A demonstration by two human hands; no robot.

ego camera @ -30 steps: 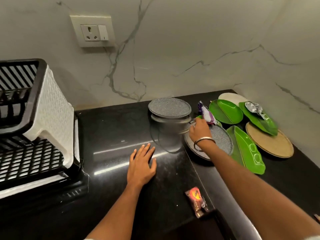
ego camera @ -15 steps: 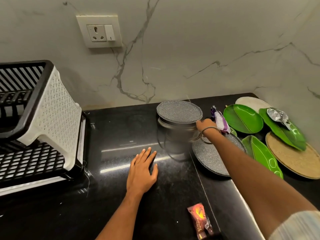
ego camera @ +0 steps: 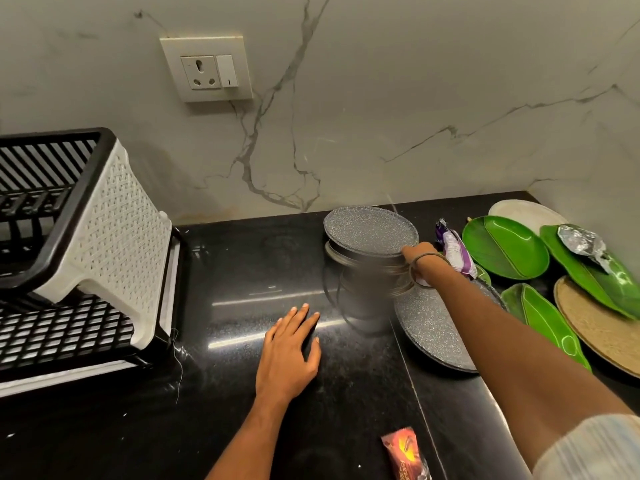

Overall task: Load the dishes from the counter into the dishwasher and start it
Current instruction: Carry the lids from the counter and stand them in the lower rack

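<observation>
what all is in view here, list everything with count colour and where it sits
speckled grey round plate: 2, grey, one raised over a blurred glass item, one flat on counter
green leaf-shaped plates: about 4, green, right corner
cream round plate: 1, far right back
woven round mat: 1, tan, right edge
purple wrapper: 1, beside plates
crumpled foil: 1, silver, on green plate
red wrapper: 1, front counter
dish rack: 1, black and white, left
wall socket: 1, cream
left hand: flat on counter
right hand: at raised plate's edge
</observation>
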